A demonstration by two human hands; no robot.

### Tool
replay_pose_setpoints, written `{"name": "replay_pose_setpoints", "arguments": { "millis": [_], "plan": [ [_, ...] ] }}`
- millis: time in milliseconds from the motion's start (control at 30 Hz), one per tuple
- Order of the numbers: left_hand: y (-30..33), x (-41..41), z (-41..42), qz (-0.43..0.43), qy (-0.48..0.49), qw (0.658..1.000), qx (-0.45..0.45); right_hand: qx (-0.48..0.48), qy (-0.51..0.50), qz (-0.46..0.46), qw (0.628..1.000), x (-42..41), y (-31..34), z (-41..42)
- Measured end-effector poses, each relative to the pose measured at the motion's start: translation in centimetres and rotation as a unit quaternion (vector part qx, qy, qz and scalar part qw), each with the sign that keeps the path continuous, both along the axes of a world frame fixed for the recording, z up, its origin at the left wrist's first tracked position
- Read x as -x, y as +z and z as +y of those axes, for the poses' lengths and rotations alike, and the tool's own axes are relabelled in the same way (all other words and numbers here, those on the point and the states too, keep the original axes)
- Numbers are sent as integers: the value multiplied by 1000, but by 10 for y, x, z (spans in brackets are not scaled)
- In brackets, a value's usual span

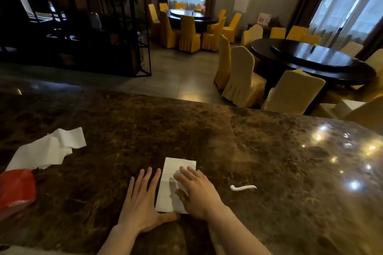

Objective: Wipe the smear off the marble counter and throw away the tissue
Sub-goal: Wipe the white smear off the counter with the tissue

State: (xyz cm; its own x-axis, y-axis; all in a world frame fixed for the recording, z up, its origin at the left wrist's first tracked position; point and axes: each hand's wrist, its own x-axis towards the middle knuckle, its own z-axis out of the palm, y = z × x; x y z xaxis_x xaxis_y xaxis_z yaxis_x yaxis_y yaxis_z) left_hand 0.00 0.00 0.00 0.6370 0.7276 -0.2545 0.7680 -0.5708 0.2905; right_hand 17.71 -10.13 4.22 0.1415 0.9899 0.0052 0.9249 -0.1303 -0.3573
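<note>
The right hand [196, 190] is lying flat and spread on the folded tissue [173, 182]; the left hand [141, 201], spread wide, is steadying its edge. The smear [243, 187] is sitting at 3 o'clock on the worktop [207, 130]. Pressing evenly and sweeping rightward over it should lift it cleanly.

On the table [269, 161], we see the folded tissue [176, 174] near the front edge, the smear [243, 187] right of it, loose tissues [47, 149] far left.
</note>
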Motion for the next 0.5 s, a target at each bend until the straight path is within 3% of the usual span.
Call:
{"name": "replay_pose_setpoints", "arguments": {
  "millis": [200, 500],
  "plan": [
    [-4, 0, 0, -1, -13, 1000, -25, 48, 50, -49, 996, 5, -11, 0],
    [-5, -3, 0, 38, -19, 998, -39, 58, -30, -102, 993, -10, -9, -12]
  ]
}}
